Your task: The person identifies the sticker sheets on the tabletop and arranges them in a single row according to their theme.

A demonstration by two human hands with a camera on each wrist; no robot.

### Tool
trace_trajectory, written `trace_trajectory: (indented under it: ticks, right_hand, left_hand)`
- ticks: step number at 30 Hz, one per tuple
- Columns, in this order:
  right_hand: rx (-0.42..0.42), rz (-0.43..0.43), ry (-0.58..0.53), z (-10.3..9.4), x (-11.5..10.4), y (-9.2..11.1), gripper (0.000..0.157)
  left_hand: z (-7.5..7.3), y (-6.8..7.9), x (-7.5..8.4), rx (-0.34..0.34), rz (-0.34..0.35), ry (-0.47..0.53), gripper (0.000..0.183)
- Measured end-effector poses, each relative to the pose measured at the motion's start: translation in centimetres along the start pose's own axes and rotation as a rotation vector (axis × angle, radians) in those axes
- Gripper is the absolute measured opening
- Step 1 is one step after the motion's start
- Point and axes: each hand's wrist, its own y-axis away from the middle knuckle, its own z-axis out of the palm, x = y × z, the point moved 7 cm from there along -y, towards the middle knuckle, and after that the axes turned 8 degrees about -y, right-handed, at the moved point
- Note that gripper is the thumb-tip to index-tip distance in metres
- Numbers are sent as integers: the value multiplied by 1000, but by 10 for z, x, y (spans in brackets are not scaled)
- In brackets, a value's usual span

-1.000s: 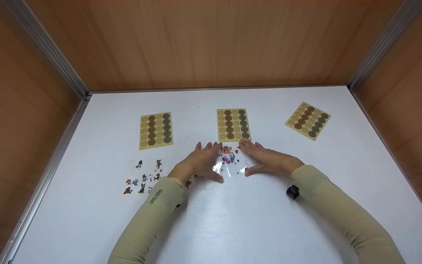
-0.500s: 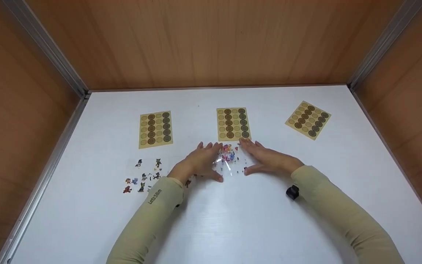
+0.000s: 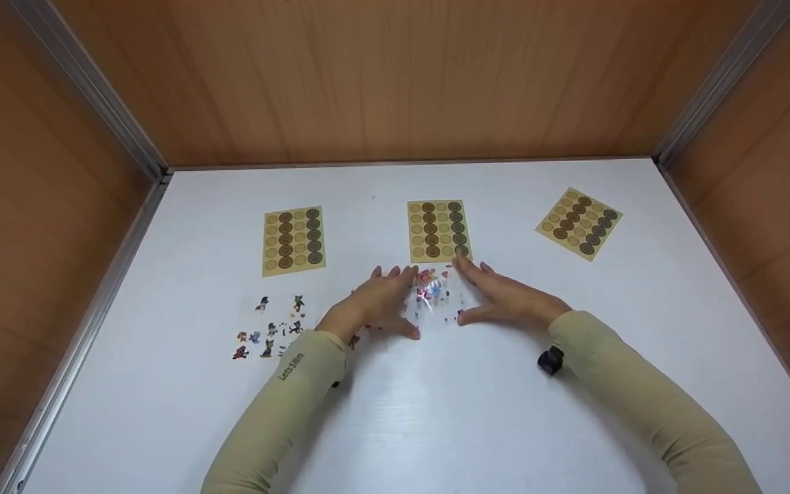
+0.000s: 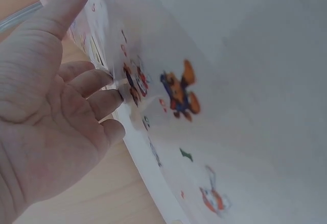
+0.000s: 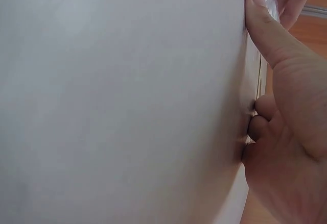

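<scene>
On a white counter, just in front of a gold sheet, a clear sticker sheet lay between a person's left hand and right hand, both spread wide, its edges probably the safest hold on something seemingly light, bendy and slippery.

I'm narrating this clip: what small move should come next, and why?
I'd probably lift the left grip and right grip gently away: the clear sheet between them already sits just below the middle gold sheet in the head view, roughly in line with it.
</scene>
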Motion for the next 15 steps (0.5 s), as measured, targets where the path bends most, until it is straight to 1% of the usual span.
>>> trace_trajectory:
  ticks: [4,6,8,9,11,13,15]
  right_hand:
    - [46,1,-28,-3,1,1,118]
    - [52,-24,-82,-5,-3,0,113]
    - [39,-40,-157,-5,-8,-1,108]
    - [32,-46,-207,-5,-10,-1,105]
    - [13,-43,-355,-4,-16,-3,101]
    - [16,-10,-512,-3,-19,-5,96]
    - [29,39,-735,-1,-21,-6,91]
  left_hand:
    - [-1,0,3,-4,11,23,122]
    - [-1,0,3,-2,17,16,121]
    - [-1,1,3,-4,23,8,121]
    - [-1,1,3,-5,27,6,121]
    - [-1,1,3,-7,26,4,122]
    - [0,1,3,-7,24,15,122]
    - [0,1,2,-4,21,31,122]
